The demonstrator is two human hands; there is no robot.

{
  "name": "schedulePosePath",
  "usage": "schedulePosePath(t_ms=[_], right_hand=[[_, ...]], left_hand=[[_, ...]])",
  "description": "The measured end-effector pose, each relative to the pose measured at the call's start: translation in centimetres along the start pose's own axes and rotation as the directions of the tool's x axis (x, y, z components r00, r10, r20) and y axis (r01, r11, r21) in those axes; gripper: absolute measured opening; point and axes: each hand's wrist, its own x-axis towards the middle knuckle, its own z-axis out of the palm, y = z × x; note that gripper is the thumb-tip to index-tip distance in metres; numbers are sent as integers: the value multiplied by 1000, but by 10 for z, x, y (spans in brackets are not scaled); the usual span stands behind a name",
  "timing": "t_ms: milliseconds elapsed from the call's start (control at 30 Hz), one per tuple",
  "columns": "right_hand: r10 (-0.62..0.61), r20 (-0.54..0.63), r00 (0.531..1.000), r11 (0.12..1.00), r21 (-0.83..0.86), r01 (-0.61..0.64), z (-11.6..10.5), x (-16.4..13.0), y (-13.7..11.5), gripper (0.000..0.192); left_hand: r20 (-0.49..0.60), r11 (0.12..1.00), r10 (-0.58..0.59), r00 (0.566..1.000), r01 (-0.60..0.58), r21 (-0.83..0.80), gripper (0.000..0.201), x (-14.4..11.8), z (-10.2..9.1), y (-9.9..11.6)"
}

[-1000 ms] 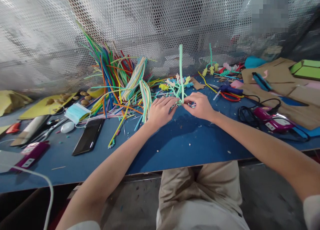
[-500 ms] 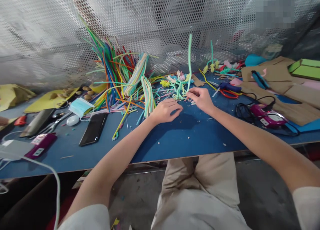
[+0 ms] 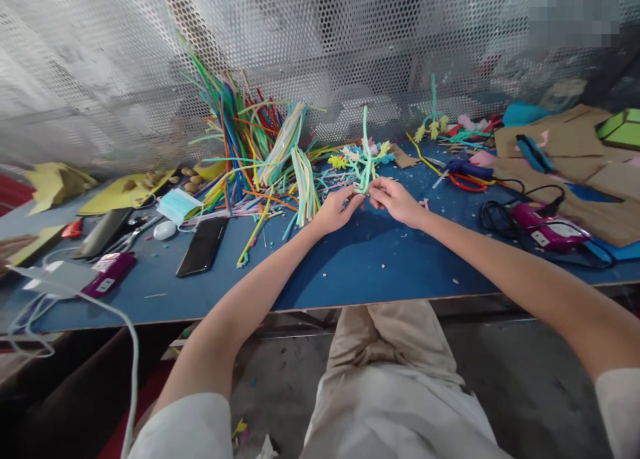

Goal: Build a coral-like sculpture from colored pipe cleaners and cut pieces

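Observation:
A mint-green pipe cleaner (image 3: 365, 129) stands upright between my hands, its lower end bent near my fingertips. My left hand (image 3: 340, 210) is closed in a pinch at that bent end, thumb and fingers together. From the other side, my right hand (image 3: 396, 199) pinches the same pipe cleaner low down. Right behind them lies a heap of short twisted pipe cleaner pieces, with a yellow leafy piece (image 3: 338, 161) at its left. A bundle of pale pipe cleaners (image 3: 303, 186) rests just left of my left hand.
Many coloured pipe cleaners (image 3: 230, 136) fan up against the perforated metal screen (image 3: 350, 59). A phone (image 3: 202, 246), face mask (image 3: 179, 206) and scissors (image 3: 135, 232) lie leftward. Rightward are a blue-handled tool (image 3: 470, 169), a purple power strip (image 3: 550, 227) and brown cardboard (image 3: 575, 142). Another person's hand (image 3: 13, 249) shows far left.
My left hand has come in and closed on the lower end of the pipe cleaner. The pipe cleaner is lower and now bent at the bottom. The view has shifted slightly.

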Motion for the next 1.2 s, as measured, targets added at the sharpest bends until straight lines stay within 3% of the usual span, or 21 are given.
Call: schedulePosePath(t_ms=[133,333,567,733,900,1200], right_hand=[[2,59,998,1000,-26,0,2,-2,-3,37],[-29,88,996,995,-91,37,1,-3,-5,36],[-87,4,996,917,-390,81,-7,-6,-7,40],[-49,-81,995,979,-199,32,-9,-1,-4,48],[6,-211,977,1000,28,0,-9,6,4,34],[-44,-333,942,989,117,87,-29,12,-8,28]], left_hand=[[-70,995,-57,996,51,-84,45,0,2,3],[-60,987,-62,996,52,-151,46,-2,3,-6],[-137,985,-126,983,107,-133,43,-1,0,0],[-53,982,-128,990,119,-144,38,-1,-3,1],[-13,981,-112,994,108,-160,34,0,-4,-1],[-30,980,-95,995,88,-179,28,0,-5,-9]])
